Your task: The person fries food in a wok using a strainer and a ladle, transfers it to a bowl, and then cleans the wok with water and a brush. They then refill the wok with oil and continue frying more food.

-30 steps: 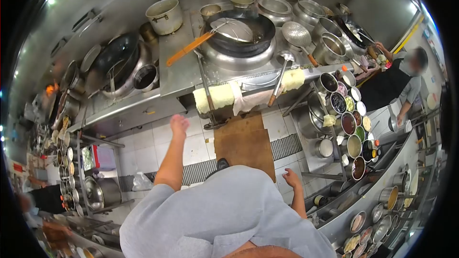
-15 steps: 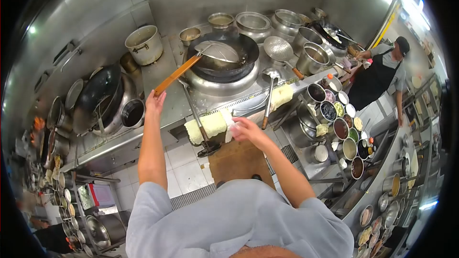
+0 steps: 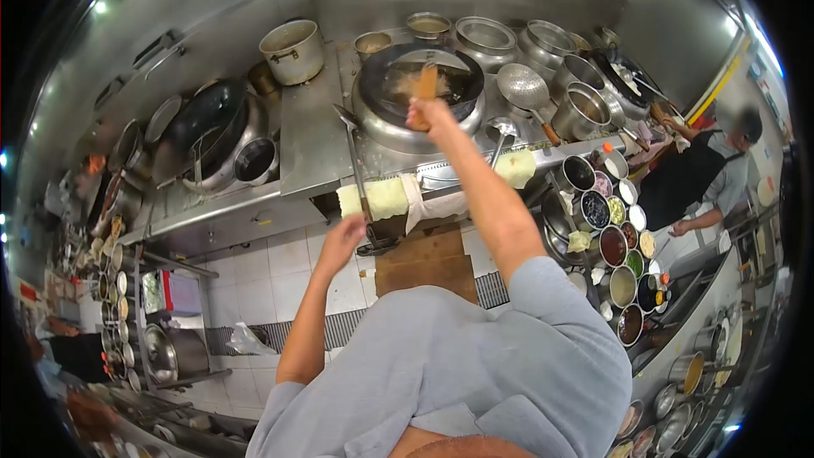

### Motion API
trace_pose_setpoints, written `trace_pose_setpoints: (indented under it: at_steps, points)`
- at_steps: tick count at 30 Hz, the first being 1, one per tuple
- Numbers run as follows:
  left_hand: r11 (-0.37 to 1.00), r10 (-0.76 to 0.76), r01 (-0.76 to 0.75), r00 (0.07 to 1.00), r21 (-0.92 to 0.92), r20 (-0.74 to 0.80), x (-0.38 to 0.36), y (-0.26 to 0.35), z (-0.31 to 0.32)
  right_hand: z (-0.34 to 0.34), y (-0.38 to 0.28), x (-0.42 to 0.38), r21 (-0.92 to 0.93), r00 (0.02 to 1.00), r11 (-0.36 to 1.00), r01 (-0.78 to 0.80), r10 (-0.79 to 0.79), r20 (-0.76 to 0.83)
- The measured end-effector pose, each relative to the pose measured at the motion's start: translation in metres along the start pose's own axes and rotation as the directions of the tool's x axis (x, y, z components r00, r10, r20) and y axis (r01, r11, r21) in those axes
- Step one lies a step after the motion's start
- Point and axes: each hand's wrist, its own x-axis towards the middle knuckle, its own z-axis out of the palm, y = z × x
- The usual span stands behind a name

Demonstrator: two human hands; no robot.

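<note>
In the head view, my right hand is closed round the wooden handle of a mesh strainer, held over the large black wok. The strainer's round head lies within the wok, partly hidden behind the handle. Below and to the left, my left hand has loosely bent fingers, their tips right by the handle of a long wok spatula. That spatula leans across the stove edge beside a yellow rolled cloth. Right of the wok rests a ladle.
A perforated skimmer lies right of the wok, near several metal pots. A tall pot and a second wok stand left. Seasoning containers line the right side. A co-worker stands beyond them.
The strainer's handle has passed from my left hand to my right, which has moved up over the wok. My left hand has come down to the spatula handle. The camera view has shifted.
</note>
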Motion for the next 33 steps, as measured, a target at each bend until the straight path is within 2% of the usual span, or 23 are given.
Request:
trace_pose_setpoints:
  at_steps: [1,3,4,5,6,7,8,11,14,18,19,21,22,24,25,26,27,28,29,30,32,33]
  points:
    - [0.961,0.044,-0.041,0.999,0.274,-0.004,-0.030,-0.023,0.004,-0.014,-0.023,0.003,0.065,0.999,0.998,-0.007,0.005,0.040]
    - [0.838,0.043,-0.017,0.998,0.545,-0.035,-0.103,-0.130,0.016,-0.051,-0.055,0.004,0.219,0.989,0.975,-0.019,-0.013,0.146]
    - [0.895,-0.239,0.252,0.967,0.368,-0.083,-0.140,-0.136,0.024,-0.071,-0.061,0.000,0.305,0.978,0.952,-0.034,-0.031,0.206]
    - [0.877,-0.396,0.423,0.905,0.228,-0.156,-0.181,-0.143,0.032,-0.078,-0.065,-0.018,0.132,0.995,0.991,0.015,-0.027,0.094]
    - [0.696,-0.625,0.598,0.777,0.398,-0.076,-0.224,-0.206,0.039,-0.088,-0.069,-0.038,-0.047,0.999,0.998,0.041,-0.042,-0.023]
    - [0.629,-0.700,0.639,0.713,0.442,-0.036,-0.269,-0.242,0.051,-0.131,-0.050,-0.003,-0.522,0.949,0.848,0.089,-0.232,-0.215]
    - [0.582,-0.750,0.668,0.661,0.465,-0.010,-0.314,-0.262,0.061,-0.170,-0.030,0.034,-0.871,0.835,0.492,-0.003,-0.478,-0.273]
    - [0.523,-0.828,0.785,0.561,0.333,-0.022,-0.406,-0.273,0.090,-0.156,-0.074,-0.007,-0.617,0.942,0.785,0.057,-0.246,-0.227]
    - [0.515,-0.848,0.846,0.527,0.138,-0.064,-0.435,-0.261,0.110,-0.149,-0.075,-0.001,-0.548,0.954,0.835,0.047,-0.201,-0.224]
    - [0.523,-0.852,0.838,0.508,-0.157,-0.126,-0.416,-0.243,0.113,-0.135,-0.054,0.003,-0.442,0.976,0.897,-0.031,-0.069,-0.207]
    - [0.528,-0.849,0.814,0.509,-0.240,-0.140,-0.403,-0.239,0.111,-0.135,-0.050,0.004,-0.297,0.981,0.947,-0.127,0.075,-0.179]
    - [0.529,-0.846,0.761,0.507,-0.376,-0.163,-0.376,-0.227,0.109,-0.128,-0.045,0.006,0.028,0.968,0.969,-0.245,0.246,-0.057]
    - [0.527,-0.845,0.741,0.508,-0.416,-0.166,-0.361,-0.218,0.107,-0.126,-0.042,0.006,0.185,0.949,0.931,-0.314,0.316,0.022]
    - [0.500,-0.858,0.711,0.483,-0.494,-0.173,-0.343,-0.203,0.103,-0.143,-0.039,0.018,0.306,0.928,0.889,-0.342,0.267,0.262]
    - [0.451,-0.875,0.693,0.466,-0.562,-0.127,-0.341,-0.208,0.102,-0.143,-0.040,0.019,0.213,0.947,0.942,-0.258,0.203,0.249]
    - [0.401,-0.887,0.655,0.453,-0.640,-0.091,-0.346,-0.217,0.103,-0.143,-0.040,0.018,0.202,0.917,0.939,-0.277,0.196,0.347]
    - [0.382,-0.900,0.651,0.424,-0.657,-0.103,-0.353,-0.224,0.109,-0.143,-0.036,0.004,-0.067,0.892,0.996,0.065,-0.028,0.450]
    - [0.366,-0.909,0.652,0.404,-0.664,-0.104,-0.356,-0.232,0.111,-0.143,-0.044,0.004,0.238,0.922,0.943,-0.232,0.135,0.362]
    - [0.351,-0.915,0.664,0.392,-0.660,-0.091,-0.356,-0.240,0.109,-0.145,-0.046,0.006,0.237,0.862,0.919,-0.316,0.174,0.476]
    - [0.332,-0.925,0.670,0.370,-0.664,-0.089,-0.359,-0.247,0.105,-0.143,-0.052,0.003,0.295,0.877,0.860,-0.417,0.296,0.378]
    - [0.293,-0.940,0.706,0.335,-0.645,-0.060,-0.371,-0.256,0.110,-0.127,-0.063,-0.009,0.066,0.931,0.943,-0.326,0.308,0.194]
    - [0.285,-0.947,0.727,0.314,-0.625,-0.067,-0.375,-0.253,0.112,-0.121,-0.067,-0.020,-0.036,0.942,0.965,-0.261,0.263,0.209]
